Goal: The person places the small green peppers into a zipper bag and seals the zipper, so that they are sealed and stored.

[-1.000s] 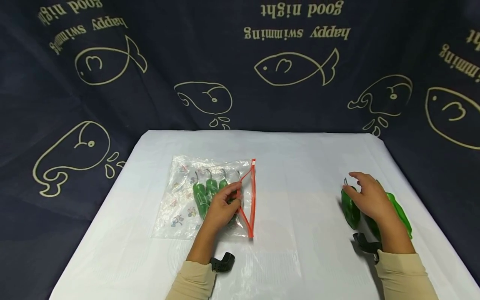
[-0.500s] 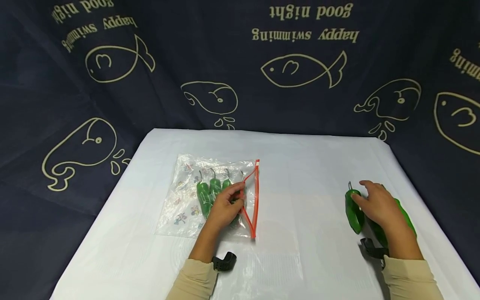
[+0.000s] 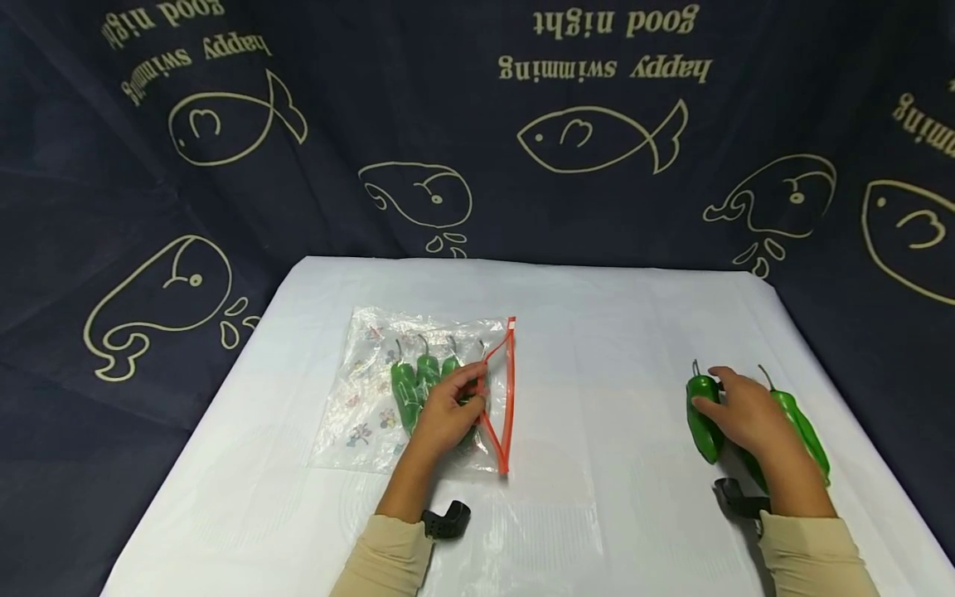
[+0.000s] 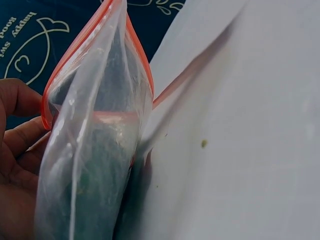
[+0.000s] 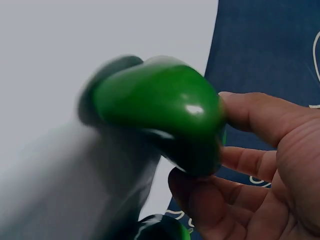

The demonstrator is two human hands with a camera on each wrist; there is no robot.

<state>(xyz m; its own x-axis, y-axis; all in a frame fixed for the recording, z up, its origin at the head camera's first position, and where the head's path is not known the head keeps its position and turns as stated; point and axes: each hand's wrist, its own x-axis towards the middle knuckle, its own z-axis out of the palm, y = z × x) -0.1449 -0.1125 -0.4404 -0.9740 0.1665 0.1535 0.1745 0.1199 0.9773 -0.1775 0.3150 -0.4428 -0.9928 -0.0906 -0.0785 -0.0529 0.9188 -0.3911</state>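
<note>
A clear plastic zip bag (image 3: 343, 398) with a red zip lies on the left of the table, several green chili peppers (image 3: 404, 390) inside. My left hand (image 3: 445, 414) pinches one red-edged side of its mouth, and the mouth gapes to the right. In the left wrist view the bag's red rim (image 4: 142, 60) spreads apart beside the fingers. On the right, my right hand (image 3: 749, 412) holds a green pepper (image 3: 700, 419) by its upper part, thumb on one side and fingers on the other. The right wrist view shows this pepper (image 5: 155, 100) up close.
Another green pepper (image 3: 802, 435) lies right of my right hand, and part of one more pepper (image 3: 752, 468) shows under that forearm. The white table (image 3: 597, 332) ends at a dark blue cloth (image 3: 477, 108) printed with fish and whales.
My right hand's thumb and fingers have come down and closed in around the leftmost pepper. The view shifted slightly. My left hand keeps its hold on the bag.
</note>
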